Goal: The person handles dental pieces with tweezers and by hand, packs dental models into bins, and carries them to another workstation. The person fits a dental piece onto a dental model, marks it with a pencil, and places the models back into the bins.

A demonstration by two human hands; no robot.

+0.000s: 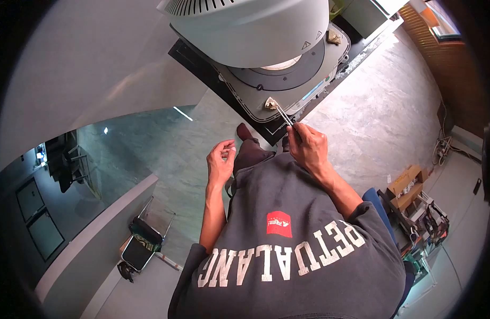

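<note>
At near corner of white domed machine [250,37]'s grey base [294,100], crumpled gold-brown piece [271,104] met by tips of tweezers [285,115], grasped in right hand [311,144]'s fingers. Left hand [220,159] held apart, fingers loosely curled, nothing seen gripped. Second crumpled piece [334,37] set near right corner. Step judged: piece being handled with tweezers; light, steady pinch called for next.

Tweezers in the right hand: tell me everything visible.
The tweezers look slim, silvery and metallic, with two narrow arms close together. The right hand grips them, covering much of their rear part. They slant forward from the hand, away from the body, over the near corner of the machine's grey base. Their tips are at a small, crumpled-looking tan piece there; whether they pinch it or merely touch it is too small to tell.
</note>
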